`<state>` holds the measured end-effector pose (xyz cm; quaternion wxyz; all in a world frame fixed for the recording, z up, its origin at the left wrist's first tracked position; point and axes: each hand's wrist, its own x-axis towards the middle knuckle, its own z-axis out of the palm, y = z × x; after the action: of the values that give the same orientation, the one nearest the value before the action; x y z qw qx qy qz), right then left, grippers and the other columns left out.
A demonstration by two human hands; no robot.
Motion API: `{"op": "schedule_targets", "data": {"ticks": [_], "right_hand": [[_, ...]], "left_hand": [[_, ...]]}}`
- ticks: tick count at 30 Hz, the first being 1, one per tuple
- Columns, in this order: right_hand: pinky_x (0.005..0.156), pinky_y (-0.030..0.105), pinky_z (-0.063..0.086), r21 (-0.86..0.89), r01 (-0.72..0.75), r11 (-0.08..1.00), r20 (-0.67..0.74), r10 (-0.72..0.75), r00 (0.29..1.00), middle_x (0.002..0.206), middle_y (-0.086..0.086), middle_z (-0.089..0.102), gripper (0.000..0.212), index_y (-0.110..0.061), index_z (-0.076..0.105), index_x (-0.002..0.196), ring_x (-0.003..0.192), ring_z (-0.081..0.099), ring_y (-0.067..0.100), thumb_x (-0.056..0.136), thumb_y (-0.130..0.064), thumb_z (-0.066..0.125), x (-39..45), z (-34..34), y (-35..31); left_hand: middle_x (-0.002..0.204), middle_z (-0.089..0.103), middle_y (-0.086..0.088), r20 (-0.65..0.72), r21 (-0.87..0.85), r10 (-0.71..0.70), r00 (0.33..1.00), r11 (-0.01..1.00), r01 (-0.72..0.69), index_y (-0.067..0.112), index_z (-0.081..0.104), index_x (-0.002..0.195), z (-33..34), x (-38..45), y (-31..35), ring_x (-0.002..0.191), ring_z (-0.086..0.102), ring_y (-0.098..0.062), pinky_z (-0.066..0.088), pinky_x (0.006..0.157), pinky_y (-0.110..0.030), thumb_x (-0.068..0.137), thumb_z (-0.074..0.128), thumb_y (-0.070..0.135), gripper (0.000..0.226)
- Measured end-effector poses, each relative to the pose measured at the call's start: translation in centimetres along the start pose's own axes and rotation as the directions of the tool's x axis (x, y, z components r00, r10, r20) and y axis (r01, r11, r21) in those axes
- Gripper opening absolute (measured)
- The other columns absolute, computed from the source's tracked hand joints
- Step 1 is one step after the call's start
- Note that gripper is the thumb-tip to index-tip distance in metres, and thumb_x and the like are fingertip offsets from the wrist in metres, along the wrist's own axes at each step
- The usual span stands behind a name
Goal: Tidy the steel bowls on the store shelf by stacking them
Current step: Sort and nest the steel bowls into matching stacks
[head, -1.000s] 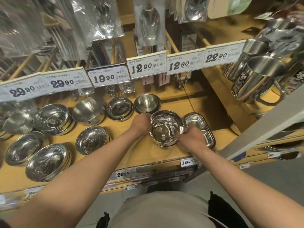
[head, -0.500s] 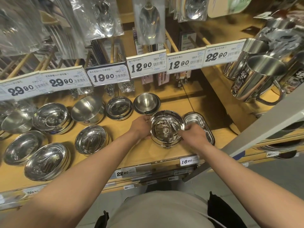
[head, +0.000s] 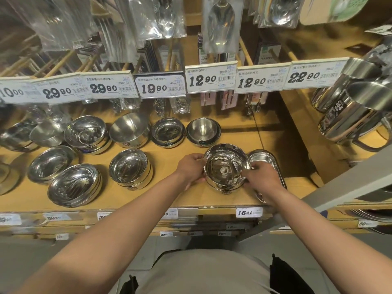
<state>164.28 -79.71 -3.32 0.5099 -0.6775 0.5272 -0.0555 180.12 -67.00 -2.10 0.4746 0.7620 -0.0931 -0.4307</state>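
A stack of shiny steel bowls (head: 226, 166) stands near the front of the wooden shelf (head: 169, 196). My left hand (head: 191, 168) grips its left rim and my right hand (head: 261, 177) grips its right rim. More steel bowls sit to the left: one stack (head: 129, 167) in the front row, a wide stack (head: 73, 184) at the front left, and a back row with a small bowl (head: 202, 131), a darker bowl (head: 167, 132) and a tilted bowl (head: 129, 130).
A rectangular steel tray (head: 267, 162) lies right of the held stack, partly under my right hand. Steel mugs (head: 350, 115) stand on the right shelf. Price tags (head: 211, 78) and bagged spoons (head: 220, 22) hang above the bowls. A grey shelf post (head: 339, 187) slants at right.
Both hands stay on the bowl stack; it has barely shifted. The right hand has slid slightly up along the stack's right rim.
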Motion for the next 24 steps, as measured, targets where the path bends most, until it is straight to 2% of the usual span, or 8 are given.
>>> {"op": "schedule_targets", "data": {"ticks": [2,5,8,11,15,20,23,24], "right_hand": [[0.079,0.041,0.063,0.021,-0.007,1.0,-0.002,0.007,1.0,0.088,0.004,0.071,0.036,-0.009,0.063,0.127,0.086,0.075,0.028,0.092,-0.017,0.071,0.1,-0.2,0.1],[0.076,0.038,0.063,0.0,0.001,1.0,-0.013,-0.001,1.0,0.086,0.0,0.071,0.035,-0.009,0.065,0.126,0.076,0.075,0.021,0.092,-0.017,0.071,0.3,-0.4,0.6],[0.075,0.038,0.063,-0.015,0.027,1.0,-0.016,-0.027,1.0,0.086,0.0,0.072,0.033,-0.008,0.066,0.124,0.07,0.074,0.016,0.092,-0.016,0.071,0.4,-0.4,0.8],[0.081,0.046,0.063,-0.003,0.028,1.0,-0.001,-0.028,1.0,0.088,0.004,0.074,0.031,-0.007,0.066,0.121,0.077,0.075,0.022,0.092,-0.016,0.069,0.4,-0.4,0.7],[0.087,0.047,0.061,0.028,0.021,0.999,0.029,-0.022,0.999,0.102,0.007,0.074,0.029,-0.011,0.065,0.121,0.086,0.074,0.022,0.093,-0.015,0.069,0.4,-0.5,0.9],[0.087,0.047,0.061,0.102,-0.022,0.994,0.03,0.019,0.999,0.101,0.005,0.072,0.029,-0.015,0.065,0.121,0.089,0.073,0.024,0.093,-0.01,0.068,0.2,-1.1,1.4],[0.093,0.054,0.057,0.134,-0.063,0.989,0.054,0.056,0.997,0.099,0.009,0.072,0.011,-0.016,0.068,0.104,0.097,0.071,0.031,0.095,-0.012,0.066,-0.2,-1.2,0.9],[0.094,0.054,0.056,0.106,-0.07,0.992,0.043,0.065,0.997,0.101,0.01,0.072,0.012,-0.016,0.068,0.107,0.098,0.07,0.031,0.095,-0.016,0.065,-0.4,-1.1,0.6]], "left_hand": [[0.107,0.074,-0.018,-0.009,-0.017,0.003,1.0,1.0,-0.003,0.014,0.065,0.123,0.2,-0.1,-0.3,0.082,0.065,-0.023,0.059,0.088,-0.048,0.102,0.056,0.032,0.029],[0.097,0.072,-0.012,-0.007,-0.049,-0.003,1.0,0.999,0.003,0.016,0.064,0.123,0.7,-0.3,-0.6,0.081,0.065,-0.021,0.061,0.083,-0.044,0.102,0.056,0.033,0.028],[0.098,0.071,-0.01,-0.003,-0.045,0.001,1.0,0.999,-0.002,0.018,0.063,0.122,0.6,-0.4,-0.5,0.081,0.065,-0.02,0.06,0.075,-0.037,0.102,0.055,0.032,0.026],[0.099,0.07,-0.006,0.04,-0.04,-0.014,0.999,0.999,0.016,0.019,0.062,0.122,0.2,-0.4,-0.3,0.084,0.064,-0.018,0.06,0.073,-0.032,0.104,0.052,0.032,0.025],[0.101,0.069,-0.005,0.075,-0.037,-0.044,0.996,0.998,0.047,0.021,0.062,0.123,0.1,-0.4,-0.2,0.089,0.063,-0.015,0.058,0.086,-0.037,0.105,0.048,0.034,0.026],[0.109,0.071,-0.004,0.096,-0.045,-0.06,0.994,0.997,0.065,0.018,0.06,0.13,0.6,-0.5,-0.3,0.092,0.064,-0.013,0.058,0.075,-0.026,0.105,0.048,0.034,0.032],[0.123,0.07,-0.01,0.169,-0.005,-0.097,0.981,0.995,0.099,0.01,0.061,0.129,0.1,-0.5,-0.5,0.104,0.066,-0.015,0.058,0.073,-0.02,0.105,0.047,0.036,0.037],[0.121,0.07,-0.01,0.199,0.013,-0.098,0.975,0.995,0.098,0.009,0.062,0.127,-0.3,-0.7,-0.4,0.105,0.066,-0.016,0.058,0.073,-0.019,0.105,0.048,0.037,0.038]]}}
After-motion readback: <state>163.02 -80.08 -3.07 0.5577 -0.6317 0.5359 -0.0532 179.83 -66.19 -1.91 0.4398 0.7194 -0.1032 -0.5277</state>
